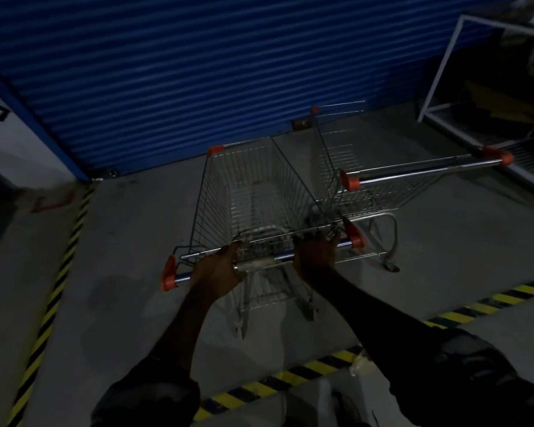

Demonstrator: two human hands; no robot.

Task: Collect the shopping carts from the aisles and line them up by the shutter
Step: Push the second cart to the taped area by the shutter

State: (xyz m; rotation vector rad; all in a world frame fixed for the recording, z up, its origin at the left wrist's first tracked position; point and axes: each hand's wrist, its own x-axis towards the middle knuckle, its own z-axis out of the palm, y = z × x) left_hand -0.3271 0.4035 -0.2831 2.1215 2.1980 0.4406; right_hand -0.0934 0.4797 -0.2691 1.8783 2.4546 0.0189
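Head view shows the left hand (218, 268) and right hand (316, 254) both wrapped tight around the shopping cart handle (259, 261), so the shopping cart (253, 192) can roll beside the parked cart (379, 186), nose near the blue shutter (173, 72).

We stand in dim light on a grey concrete floor (130, 229). Ahead of us a blue ribbed roller door (198, 66) fills the far wall, framed on its left by a slanting blue post (34, 121) with a pale wall (19, 146) beside it. Yellow-and-black hazard tape (53, 291) runs along the floor on our left, and another striped band (321, 365) crosses near our feet. At the right, a white metal rack (444, 66) holds dark clutter we cannot make out.
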